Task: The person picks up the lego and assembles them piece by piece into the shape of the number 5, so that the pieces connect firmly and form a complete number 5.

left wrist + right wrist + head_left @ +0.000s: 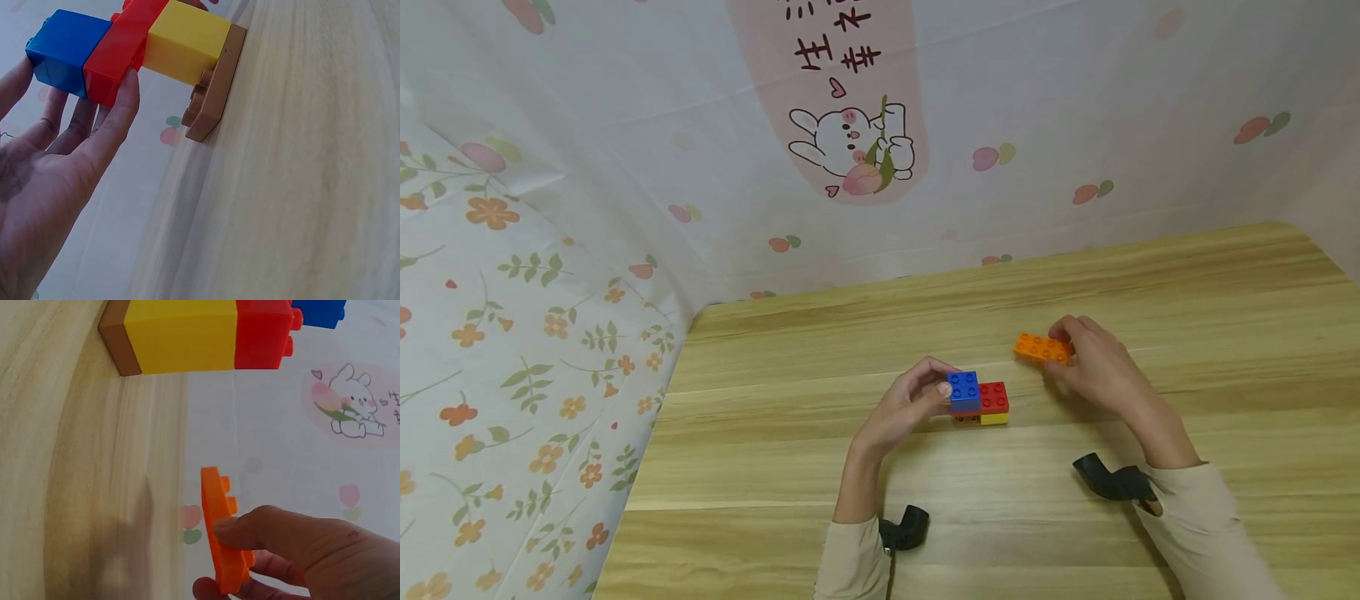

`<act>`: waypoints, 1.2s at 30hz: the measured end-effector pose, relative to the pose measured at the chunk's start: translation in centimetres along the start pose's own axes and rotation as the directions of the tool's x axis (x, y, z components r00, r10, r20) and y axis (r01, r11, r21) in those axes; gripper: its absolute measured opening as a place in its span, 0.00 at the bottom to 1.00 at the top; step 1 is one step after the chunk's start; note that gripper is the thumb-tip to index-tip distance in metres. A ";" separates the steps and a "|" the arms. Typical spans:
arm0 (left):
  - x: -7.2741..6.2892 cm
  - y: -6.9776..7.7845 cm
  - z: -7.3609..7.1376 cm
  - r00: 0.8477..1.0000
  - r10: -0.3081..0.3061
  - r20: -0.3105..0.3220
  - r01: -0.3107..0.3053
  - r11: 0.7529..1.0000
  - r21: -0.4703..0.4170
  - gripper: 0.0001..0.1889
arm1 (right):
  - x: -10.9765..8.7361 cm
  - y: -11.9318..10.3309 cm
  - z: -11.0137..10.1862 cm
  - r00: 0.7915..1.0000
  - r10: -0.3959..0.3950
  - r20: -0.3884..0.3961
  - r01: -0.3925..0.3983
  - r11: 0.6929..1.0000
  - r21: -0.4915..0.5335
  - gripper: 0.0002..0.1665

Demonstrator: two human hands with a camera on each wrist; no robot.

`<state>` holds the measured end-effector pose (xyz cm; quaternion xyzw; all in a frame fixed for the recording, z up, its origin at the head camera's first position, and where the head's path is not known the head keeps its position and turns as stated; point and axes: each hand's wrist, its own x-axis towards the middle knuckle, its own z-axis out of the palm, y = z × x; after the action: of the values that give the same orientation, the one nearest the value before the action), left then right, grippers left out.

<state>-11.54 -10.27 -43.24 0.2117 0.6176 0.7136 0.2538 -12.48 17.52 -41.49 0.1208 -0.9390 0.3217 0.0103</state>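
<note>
A stack of toy building bricks stands on the wooden table. From the bottom up it has a flat brown brick [219, 87], a yellow brick [187, 40], a red brick [995, 398] and a blue brick [964, 392]. With thumb and fingertips, my left hand [906, 408] grips the blue and red bricks from the left side. My right hand [1097, 367] pinches a thin orange brick [1037, 347] by its right end, studs up, behind and to the right of the stack. In the right wrist view the orange brick hangs above the tabletop.
The wooden table [760, 467] meets a white printed cloth [1045, 100] at the back and a flowered cloth [535, 375] on the left. Black curved wrist mounts [1108, 479] sit at both sleeves.
</note>
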 end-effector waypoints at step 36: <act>-0.3 1.9 0.9 0.997 0.068 0.040 -0.068 0.998 -0.004 0.20 | -1.0 -4.1 -1.6 0.950 -0.258 -0.174 0.266 0.964 0.023 0.21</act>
<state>-10.97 -9.93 -41.19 0.2466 0.6038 0.7184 0.2420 -10.67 15.62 -37.82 0.2169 -0.9028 0.3480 0.1300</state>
